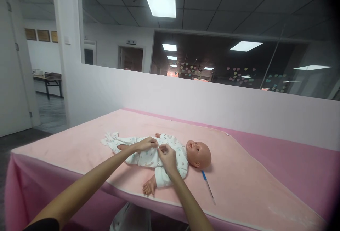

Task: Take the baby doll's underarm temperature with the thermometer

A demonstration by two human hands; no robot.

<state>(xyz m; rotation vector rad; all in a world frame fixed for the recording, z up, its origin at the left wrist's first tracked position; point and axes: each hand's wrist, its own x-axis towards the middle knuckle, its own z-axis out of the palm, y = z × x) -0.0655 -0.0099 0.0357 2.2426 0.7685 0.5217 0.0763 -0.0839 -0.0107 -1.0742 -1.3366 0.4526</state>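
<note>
The doll (pixel 199 153) lies crosswise beneath the fingers, head to their right, legs left, while the left hand (pixel 147 143) and right hand (pixel 166 156), nearly touching, each pinch its romper (pixel 143 158) at the chest.

Even, fairly bright light falls from a glaring square white ceiling panel (pixel 160 3) high above the fingers (pixel 152 142) of the left hand (pixel 145 144) and right hand (pixel 166 155). Beyond them the dark glass partition (pixel 239 61) mirrors more panels. A soft shadow lies just right of the fingers, under the bald plastic baby doll's head (pixel 199 153). Far right of the fingers the frame's corners go black; far left, uprights lean.
</note>
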